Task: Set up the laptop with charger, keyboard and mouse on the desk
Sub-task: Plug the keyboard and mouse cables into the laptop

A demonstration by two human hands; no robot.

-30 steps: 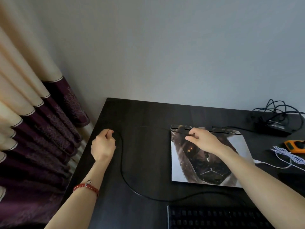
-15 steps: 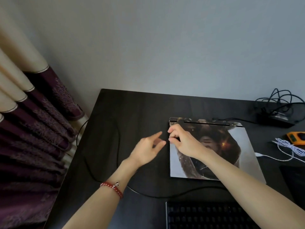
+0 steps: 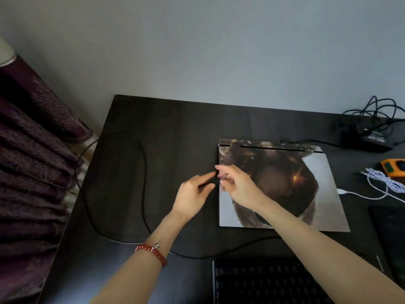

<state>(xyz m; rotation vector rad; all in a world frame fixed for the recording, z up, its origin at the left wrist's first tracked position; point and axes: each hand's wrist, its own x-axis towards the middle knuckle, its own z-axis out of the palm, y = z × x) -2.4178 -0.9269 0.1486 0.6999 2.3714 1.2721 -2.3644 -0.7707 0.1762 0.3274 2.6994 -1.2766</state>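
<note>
The closed laptop (image 3: 285,189), its lid covered by a printed picture, lies flat on the dark desk (image 3: 175,128). At the laptop's left edge my right hand (image 3: 241,187) pinches a small metal-tipped plug (image 3: 223,177). My left hand (image 3: 192,194) is just left of it, index finger and thumb stretched toward the plug, holding nothing I can see. A black cable (image 3: 143,172) loops over the desk's left half and drops off the left edge. The black keyboard (image 3: 263,281) lies at the near edge. The charger brick (image 3: 368,142) sits at the back right among tangled cords.
A white cable (image 3: 385,185) is plugged into the laptop's right side, with an orange device (image 3: 394,166) behind it. A dark pad (image 3: 390,233) lies at the right edge. Purple and cream curtains (image 3: 32,172) hang left of the desk. A wall runs behind.
My left hand let go of the cable near the desk's left side and came over to the laptop's left edge. My right hand moved from the laptop's back edge to its left edge.
</note>
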